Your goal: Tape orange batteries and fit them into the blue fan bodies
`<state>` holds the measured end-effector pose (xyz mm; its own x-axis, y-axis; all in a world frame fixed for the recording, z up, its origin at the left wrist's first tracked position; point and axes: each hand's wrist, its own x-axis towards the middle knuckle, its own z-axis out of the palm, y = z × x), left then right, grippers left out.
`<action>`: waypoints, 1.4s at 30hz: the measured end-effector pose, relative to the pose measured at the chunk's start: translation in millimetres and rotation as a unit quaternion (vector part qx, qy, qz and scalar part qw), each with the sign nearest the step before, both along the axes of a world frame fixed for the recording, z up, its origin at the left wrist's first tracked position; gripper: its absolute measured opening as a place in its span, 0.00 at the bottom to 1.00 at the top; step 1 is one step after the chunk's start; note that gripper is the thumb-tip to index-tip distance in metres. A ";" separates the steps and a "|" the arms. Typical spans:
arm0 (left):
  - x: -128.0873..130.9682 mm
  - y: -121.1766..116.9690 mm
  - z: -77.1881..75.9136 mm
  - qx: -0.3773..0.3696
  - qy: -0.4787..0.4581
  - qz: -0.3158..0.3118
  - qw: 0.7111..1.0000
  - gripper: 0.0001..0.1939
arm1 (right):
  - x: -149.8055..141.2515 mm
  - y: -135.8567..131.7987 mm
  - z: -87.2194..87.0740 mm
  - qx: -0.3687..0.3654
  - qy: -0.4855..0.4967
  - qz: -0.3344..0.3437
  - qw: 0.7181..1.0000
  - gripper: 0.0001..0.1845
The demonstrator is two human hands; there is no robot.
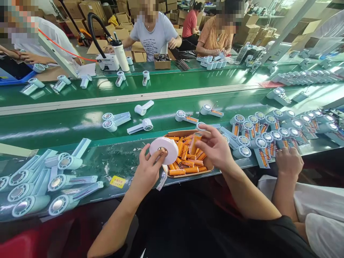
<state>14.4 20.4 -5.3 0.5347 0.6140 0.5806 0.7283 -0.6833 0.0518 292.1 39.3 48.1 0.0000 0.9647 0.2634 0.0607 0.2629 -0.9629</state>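
My left hand (148, 168) grips a roll of white tape (172, 150), with fingers in its core. A loose strip hangs below the roll. Between the thumb and fingers of my right hand (216, 147) is an orange battery (195, 144), held just above a cardboard box (188, 175). Inside that box lie many orange batteries (188, 163) in a jumble. Light blue handheld fan housings (67, 182) are piled on the bench to the left of my hands, their handles lying open.
A green conveyor belt (67, 123) runs across, carrying scattered fan housings. At right, many housings with batteries (260, 143) crowd the bench near a co-worker's hand (289, 161). A yellow sticker (117, 181) is on the bench edge. Several people sit across the line.
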 end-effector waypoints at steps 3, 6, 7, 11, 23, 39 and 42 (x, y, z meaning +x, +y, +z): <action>1.9 -1.8 3.0 -0.001 0.025 -0.007 1.000 0.32 | -4.7 0.6 1.8 -0.027 -0.159 0.012 0.987 0.20; 2.1 -1.5 6.3 0.004 0.034 -0.008 0.999 0.30 | -6.3 4.3 -1.1 -0.042 -0.218 0.053 0.974 0.19; 2.2 -1.3 7.6 0.005 0.035 -0.003 0.999 0.29 | -6.1 5.2 -3.0 -0.052 -0.203 0.072 0.975 0.21; 9.8 -2.7 12.0 0.016 0.032 0.012 0.999 0.25 | -14.9 0.6 -18.0 -0.127 -0.037 0.125 0.983 0.31; 60.8 6.7 -22.2 -0.073 -0.132 -0.010 0.989 0.21 | 11.2 40.3 -48.9 0.048 0.389 -0.276 0.878 0.28; 22.1 188.3 -4.2 -0.357 0.047 0.345 0.867 0.28 | 70.4 -41.6 -109.0 -0.063 0.320 -0.326 0.887 0.29; 46.2 209.4 -0.7 -0.371 0.082 0.267 0.886 0.25 | 67.7 -43.4 -109.6 -0.060 0.312 -0.328 0.890 0.29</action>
<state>60.7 229.8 -6.0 0.0927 0.9848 -0.1468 0.9768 -0.0614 0.2052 359.8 -4.2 -61.5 0.6829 0.7249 -0.0904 -0.3936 0.2610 -0.8814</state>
